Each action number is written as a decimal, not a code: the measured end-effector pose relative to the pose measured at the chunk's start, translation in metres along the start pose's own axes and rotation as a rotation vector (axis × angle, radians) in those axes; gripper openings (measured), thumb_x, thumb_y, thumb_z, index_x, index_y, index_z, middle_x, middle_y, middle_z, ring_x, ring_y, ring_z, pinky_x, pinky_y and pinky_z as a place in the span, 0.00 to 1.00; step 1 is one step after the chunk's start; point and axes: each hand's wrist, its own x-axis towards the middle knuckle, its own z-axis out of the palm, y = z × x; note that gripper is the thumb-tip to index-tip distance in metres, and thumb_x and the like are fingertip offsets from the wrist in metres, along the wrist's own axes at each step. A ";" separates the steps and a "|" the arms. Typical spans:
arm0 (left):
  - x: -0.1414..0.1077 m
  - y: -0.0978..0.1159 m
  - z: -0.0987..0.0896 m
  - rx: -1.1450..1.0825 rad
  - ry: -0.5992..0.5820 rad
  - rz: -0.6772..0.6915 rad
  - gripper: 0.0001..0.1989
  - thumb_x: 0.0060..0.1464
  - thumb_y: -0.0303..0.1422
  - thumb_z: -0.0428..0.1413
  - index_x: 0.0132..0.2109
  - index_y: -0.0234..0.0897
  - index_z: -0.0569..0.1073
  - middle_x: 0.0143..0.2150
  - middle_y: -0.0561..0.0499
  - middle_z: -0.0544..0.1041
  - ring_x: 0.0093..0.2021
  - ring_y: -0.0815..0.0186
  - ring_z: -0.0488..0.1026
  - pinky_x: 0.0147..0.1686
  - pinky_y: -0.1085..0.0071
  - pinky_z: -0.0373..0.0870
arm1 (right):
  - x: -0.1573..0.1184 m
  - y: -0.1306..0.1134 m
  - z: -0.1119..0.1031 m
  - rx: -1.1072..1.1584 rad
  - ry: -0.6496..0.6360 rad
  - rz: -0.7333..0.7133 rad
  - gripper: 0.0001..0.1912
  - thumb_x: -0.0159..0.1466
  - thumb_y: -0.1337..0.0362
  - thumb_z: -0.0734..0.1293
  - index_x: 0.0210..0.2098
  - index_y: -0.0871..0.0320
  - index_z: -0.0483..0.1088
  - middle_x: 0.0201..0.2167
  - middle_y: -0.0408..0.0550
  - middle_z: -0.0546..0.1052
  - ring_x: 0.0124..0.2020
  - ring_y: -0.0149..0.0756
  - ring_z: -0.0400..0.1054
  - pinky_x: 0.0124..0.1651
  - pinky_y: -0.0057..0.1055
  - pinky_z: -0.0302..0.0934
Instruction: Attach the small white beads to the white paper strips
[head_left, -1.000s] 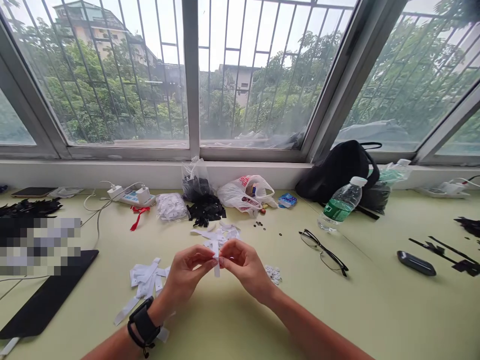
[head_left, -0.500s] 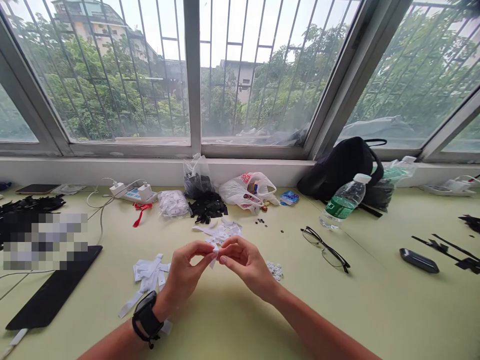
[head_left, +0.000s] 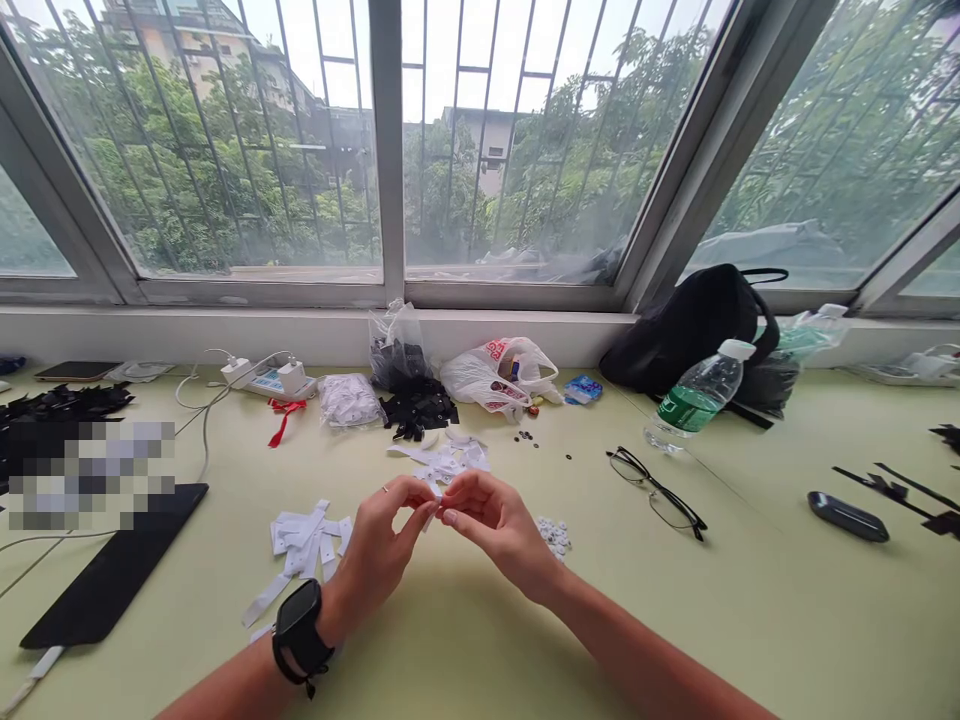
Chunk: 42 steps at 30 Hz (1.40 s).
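Note:
My left hand (head_left: 382, 540), with a black watch on its wrist, pinches a small white fabric strip (head_left: 437, 491) between thumb and fingers. The fingertips of my right hand (head_left: 506, 535) close on the strip's right side and meet the left ones. Whether a small part sits between the fingertips is hidden. Left of my left hand lies a pile of white strips (head_left: 304, 538), some with small dots or holes. More white strips (head_left: 442, 462) lie just beyond my hands. Small white round pieces like snap buttons (head_left: 555, 538) are heaped beside my right hand.
Eyeglasses (head_left: 656, 490), a tilted water bottle (head_left: 694, 400) and a black case (head_left: 847, 516) are on the right. Along the window wall stand a black bag (head_left: 686, 330), plastic bags (head_left: 499, 375), black strips (head_left: 420, 408) and a power strip (head_left: 270, 385). A black mat (head_left: 112, 570) lies left.
Both hands stay together at the white strip. The left hand has turned slightly, and less of the strip shows below the fingertips. The view has shifted a little.

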 end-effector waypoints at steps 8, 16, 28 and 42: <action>0.000 0.003 0.000 0.021 0.001 -0.009 0.05 0.66 0.32 0.55 0.39 0.40 0.72 0.35 0.52 0.77 0.35 0.64 0.74 0.38 0.69 0.71 | -0.001 -0.003 0.001 0.015 0.003 0.051 0.16 0.60 0.55 0.78 0.40 0.55 0.72 0.40 0.46 0.77 0.46 0.41 0.74 0.55 0.42 0.70; -0.002 0.006 0.000 0.043 -0.022 -0.032 0.07 0.66 0.29 0.53 0.37 0.40 0.68 0.33 0.54 0.73 0.33 0.65 0.70 0.36 0.70 0.67 | -0.002 -0.003 0.002 0.002 0.008 0.083 0.19 0.58 0.52 0.79 0.40 0.55 0.73 0.40 0.48 0.77 0.45 0.42 0.74 0.56 0.44 0.70; -0.003 0.003 0.000 0.031 -0.055 -0.045 0.12 0.68 0.32 0.52 0.34 0.41 0.59 0.33 0.54 0.70 0.34 0.66 0.67 0.36 0.69 0.65 | -0.003 -0.002 0.003 -0.018 0.004 0.086 0.18 0.59 0.53 0.79 0.40 0.56 0.73 0.39 0.47 0.76 0.44 0.40 0.74 0.53 0.39 0.70; -0.001 0.002 0.000 -0.002 -0.038 -0.043 0.14 0.67 0.30 0.53 0.33 0.41 0.57 0.33 0.55 0.69 0.32 0.67 0.63 0.34 0.70 0.62 | -0.004 0.001 0.003 -0.063 -0.011 0.062 0.17 0.61 0.53 0.78 0.42 0.55 0.73 0.41 0.48 0.77 0.45 0.40 0.74 0.53 0.39 0.71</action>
